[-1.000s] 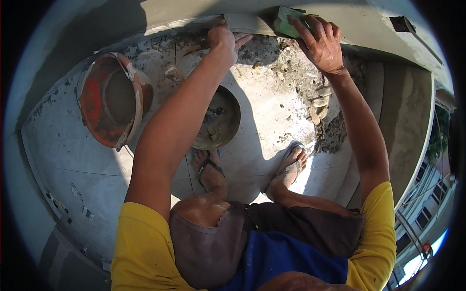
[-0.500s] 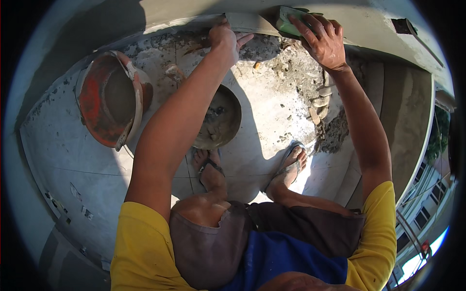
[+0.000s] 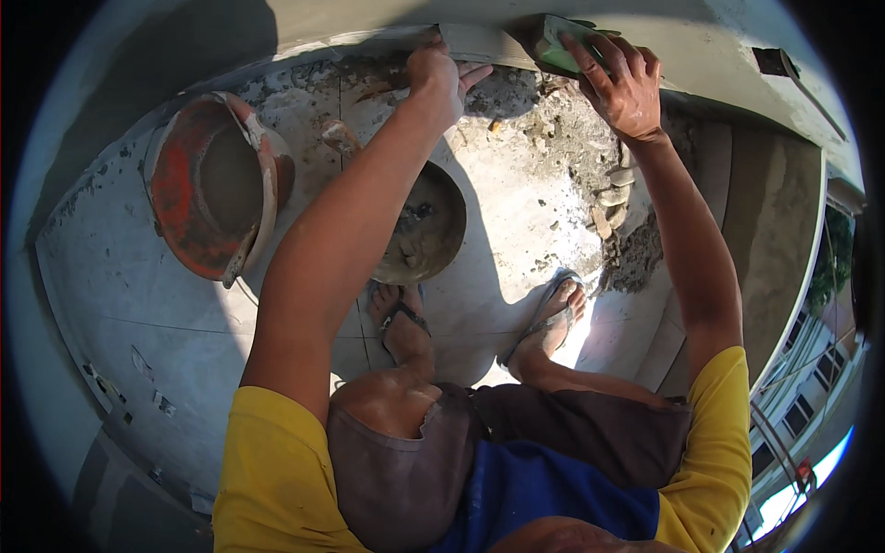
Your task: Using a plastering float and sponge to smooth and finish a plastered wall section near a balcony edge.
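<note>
My left hand (image 3: 437,81) reaches to the foot of the wall, one finger up against it and the thumb stretched out to the right. Its fingertip touches the wall near the left end of a pale, faintly ridged strip (image 3: 487,46); the other fingers are mostly hidden. In my right hand (image 3: 627,90) is a green block (image 3: 559,44), like a sponge or a float, pressed to the wall at that strip's right end. Below my left forearm, a round bowl (image 3: 433,230) holds grey wet mix, partly covered by the arm.
An orange-red bucket (image 3: 175,189) with grey mix stands at the left. Rubble pieces (image 3: 613,195) and crumbled mortar lie at the right, near a grey ledge (image 3: 770,221). My sandalled feet (image 3: 553,318) are on the tiled floor (image 3: 175,318), close to the bowl.
Both hands have shifted slightly to the right along the wall, the green block with the right one. The view itself has also moved a little.
</note>
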A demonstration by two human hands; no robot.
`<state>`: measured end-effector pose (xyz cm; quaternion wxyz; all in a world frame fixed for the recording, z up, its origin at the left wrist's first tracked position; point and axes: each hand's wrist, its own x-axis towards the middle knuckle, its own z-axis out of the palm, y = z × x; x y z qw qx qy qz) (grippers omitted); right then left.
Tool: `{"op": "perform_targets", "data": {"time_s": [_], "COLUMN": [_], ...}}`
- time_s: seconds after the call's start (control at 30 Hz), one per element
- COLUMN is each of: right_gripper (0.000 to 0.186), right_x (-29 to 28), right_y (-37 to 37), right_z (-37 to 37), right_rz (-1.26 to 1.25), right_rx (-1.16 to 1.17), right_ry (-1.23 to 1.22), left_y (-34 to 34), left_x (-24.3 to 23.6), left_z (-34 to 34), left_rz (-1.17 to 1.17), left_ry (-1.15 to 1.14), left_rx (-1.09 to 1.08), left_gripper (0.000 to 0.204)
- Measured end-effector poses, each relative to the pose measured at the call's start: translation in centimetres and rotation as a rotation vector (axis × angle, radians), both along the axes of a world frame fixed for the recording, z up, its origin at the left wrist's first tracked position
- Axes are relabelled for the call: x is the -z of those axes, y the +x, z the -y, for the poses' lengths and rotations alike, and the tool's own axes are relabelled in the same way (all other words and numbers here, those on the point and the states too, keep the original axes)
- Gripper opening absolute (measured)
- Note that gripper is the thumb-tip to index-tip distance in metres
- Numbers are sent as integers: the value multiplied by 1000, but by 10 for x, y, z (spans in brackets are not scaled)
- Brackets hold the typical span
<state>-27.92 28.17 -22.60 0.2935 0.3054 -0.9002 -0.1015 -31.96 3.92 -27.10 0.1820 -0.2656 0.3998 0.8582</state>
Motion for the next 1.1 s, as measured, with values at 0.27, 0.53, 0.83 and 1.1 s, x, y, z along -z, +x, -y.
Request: {"op": "perform_targets", "data": {"time_s": [0.27,0.53,0.83,1.1], "right_gripper": [68,68,70,67], "right_x": [-2,-7,3,-5], "right_y": [-18,7,-18,21], "right_z": [85,19,80,-21], "right_rz": [76,0,75,7], "right_rx": [-146,38,-75,54], "right_ry": [-65,57,-31,22], "left_y": [0,-1,1,3], "left_x": [8,3,5,1], "left_z": [0,1,4,-3], "left_rz": [11,54,65,17], "left_ry": [21,68,67,35], "left_rx": [8,-38,-6,-32], "left_gripper": [39,41,40,38]}}
